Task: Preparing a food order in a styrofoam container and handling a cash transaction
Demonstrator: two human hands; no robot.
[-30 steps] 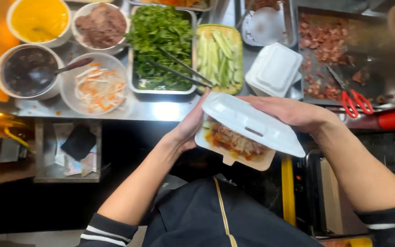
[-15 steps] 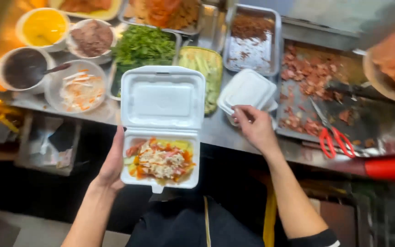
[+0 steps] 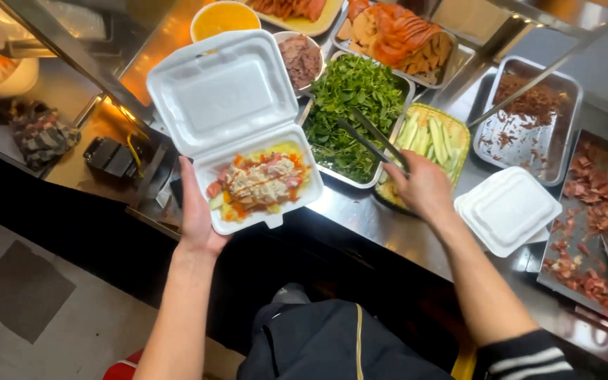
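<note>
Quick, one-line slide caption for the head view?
Left hand holds open foam box of food; right hand grips tongs over greens tray.

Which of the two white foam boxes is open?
The white foam box held up by the left hand is open, lid tipped back, showing food. The other white foam box lies closed on the steel counter.

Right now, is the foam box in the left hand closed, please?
No, the foam box in the left hand has its lid up, showing the food.
</note>
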